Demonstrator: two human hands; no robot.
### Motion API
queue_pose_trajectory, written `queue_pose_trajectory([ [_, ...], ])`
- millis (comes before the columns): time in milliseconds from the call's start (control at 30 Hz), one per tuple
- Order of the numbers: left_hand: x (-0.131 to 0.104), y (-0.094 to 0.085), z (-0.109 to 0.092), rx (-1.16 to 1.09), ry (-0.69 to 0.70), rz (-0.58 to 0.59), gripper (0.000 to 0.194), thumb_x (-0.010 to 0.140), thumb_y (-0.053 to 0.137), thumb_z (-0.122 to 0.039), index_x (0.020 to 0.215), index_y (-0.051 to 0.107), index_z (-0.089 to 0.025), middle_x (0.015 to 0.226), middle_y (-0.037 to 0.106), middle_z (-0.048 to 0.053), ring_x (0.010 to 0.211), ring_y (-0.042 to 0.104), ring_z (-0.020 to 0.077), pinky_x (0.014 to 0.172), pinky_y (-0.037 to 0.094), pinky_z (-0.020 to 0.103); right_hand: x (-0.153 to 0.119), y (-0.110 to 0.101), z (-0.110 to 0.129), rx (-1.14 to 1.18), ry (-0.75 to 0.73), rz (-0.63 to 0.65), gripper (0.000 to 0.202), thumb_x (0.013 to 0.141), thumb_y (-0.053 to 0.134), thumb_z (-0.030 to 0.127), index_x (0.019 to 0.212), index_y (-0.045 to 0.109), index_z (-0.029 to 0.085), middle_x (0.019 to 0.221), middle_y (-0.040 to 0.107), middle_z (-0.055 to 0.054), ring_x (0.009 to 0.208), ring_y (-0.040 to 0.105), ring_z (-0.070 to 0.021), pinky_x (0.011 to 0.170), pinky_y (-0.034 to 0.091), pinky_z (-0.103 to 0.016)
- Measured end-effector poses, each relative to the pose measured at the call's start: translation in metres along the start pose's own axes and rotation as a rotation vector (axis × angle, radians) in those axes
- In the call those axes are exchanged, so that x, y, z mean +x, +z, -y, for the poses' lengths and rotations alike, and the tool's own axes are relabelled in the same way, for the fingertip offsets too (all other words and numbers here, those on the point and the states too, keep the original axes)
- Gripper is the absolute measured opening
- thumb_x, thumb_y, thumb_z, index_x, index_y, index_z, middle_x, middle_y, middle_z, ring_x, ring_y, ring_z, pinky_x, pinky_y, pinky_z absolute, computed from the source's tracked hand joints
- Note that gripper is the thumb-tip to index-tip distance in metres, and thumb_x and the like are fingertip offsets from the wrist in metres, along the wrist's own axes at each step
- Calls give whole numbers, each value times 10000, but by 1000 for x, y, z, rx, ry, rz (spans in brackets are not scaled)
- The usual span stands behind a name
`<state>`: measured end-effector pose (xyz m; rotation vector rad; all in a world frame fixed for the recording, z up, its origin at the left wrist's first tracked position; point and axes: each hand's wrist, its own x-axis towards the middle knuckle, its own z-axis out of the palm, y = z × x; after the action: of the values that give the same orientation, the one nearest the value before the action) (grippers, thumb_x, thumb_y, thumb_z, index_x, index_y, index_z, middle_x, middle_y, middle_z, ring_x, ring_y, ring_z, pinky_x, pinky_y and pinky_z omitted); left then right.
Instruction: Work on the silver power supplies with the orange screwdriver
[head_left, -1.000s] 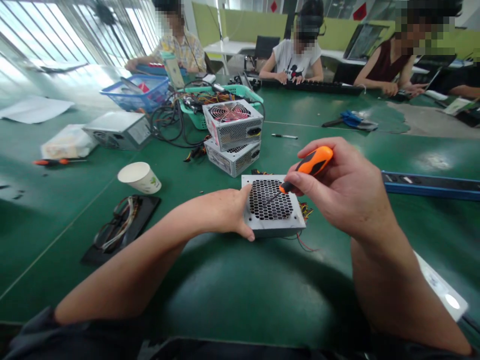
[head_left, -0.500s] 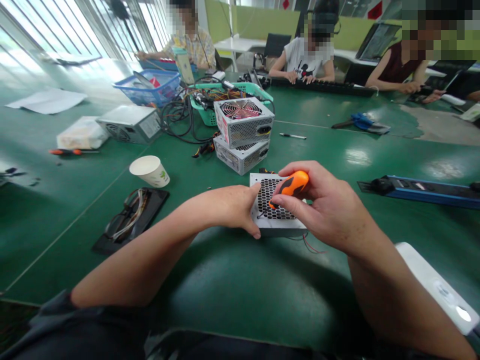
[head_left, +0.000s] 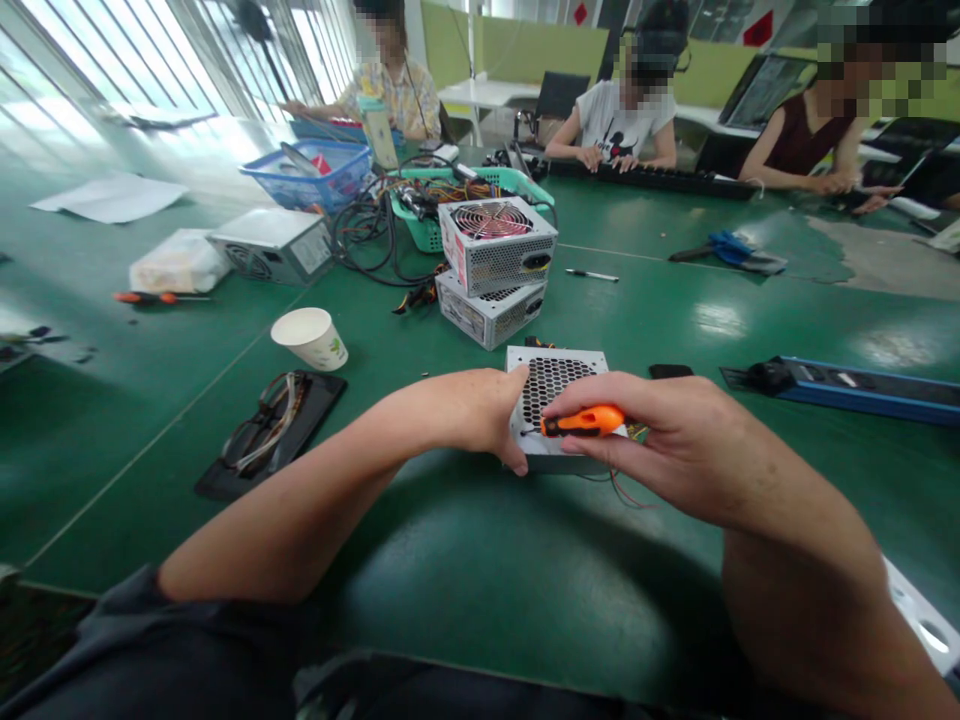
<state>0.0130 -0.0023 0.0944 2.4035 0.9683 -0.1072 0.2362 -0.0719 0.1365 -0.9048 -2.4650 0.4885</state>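
Note:
A grey metal box with a honeycomb grille [head_left: 551,385] rests on the green table [head_left: 465,560] in front of me. My left hand [head_left: 495,415] grips its left side, thumb on the top edge. An orange and black screwdriver [head_left: 589,421] is held in my right hand [head_left: 645,430], lying low over the grille, with its thin shaft pointing left to the box's front left corner. Whether the tip sits in a screw is too small to tell. Thin red and dark wires come out at the box's lower right.
Two stacked power supplies [head_left: 495,250] stand behind the box, near a green basket [head_left: 424,235] of cables. To the left are a paper cup [head_left: 315,340] and glasses on a black case [head_left: 322,405]. Three people sit across the table.
My right hand has moved down and tilted the screwdriver lower, its handle now to the right. A dark object beyond my right hand has come into view. The whole view has shifted slightly.

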Motion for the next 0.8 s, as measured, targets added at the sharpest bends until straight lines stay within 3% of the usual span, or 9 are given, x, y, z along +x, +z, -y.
queue_pose_trajectory([
  [67,-1,-1,-2,17,-15,-2,954,629,909,-492,1420,459,-206,1266,727,98,1054,710,294,841,514,319,-2,-5,-1,10,22,-15,223,930,712,211,1141,708,283,1061,787,35,874,742,-130,791,533,-231],
  [133,-1,-2,-4,28,-33,8,975,638,901,-510,1443,434,-218,1270,727,97,1057,711,292,834,510,316,-5,-8,-2,-2,103,-120,218,919,729,259,1135,710,277,1056,784,14,885,748,-164,792,558,-271],
  [267,0,-2,-6,77,-106,33,988,637,888,-565,1432,436,-192,1205,744,120,1025,716,306,790,506,325,-10,-12,-7,28,279,-315,390,891,763,379,1255,646,302,1071,768,-15,816,753,-218,708,601,-352],
  [433,2,0,-6,115,-116,25,1037,624,888,-581,1447,411,-166,1220,734,144,1056,710,322,820,510,344,-16,-19,-11,-16,359,-459,468,847,801,362,1277,627,299,1033,759,-31,801,752,-243,686,614,-384],
  [567,2,0,-6,108,-123,33,1027,628,887,-567,1453,414,-180,1186,744,128,1029,715,317,800,509,340,-18,-23,-6,-45,355,-460,381,835,813,354,1172,648,289,959,741,-14,737,732,-215,683,609,-374],
  [800,2,-4,-10,85,-130,48,1015,641,877,-569,1458,419,-181,1156,749,131,1015,718,316,796,507,336,-15,-19,-5,-67,335,-378,395,864,789,402,1197,626,264,1003,729,-33,750,722,-205,651,606,-352],
])
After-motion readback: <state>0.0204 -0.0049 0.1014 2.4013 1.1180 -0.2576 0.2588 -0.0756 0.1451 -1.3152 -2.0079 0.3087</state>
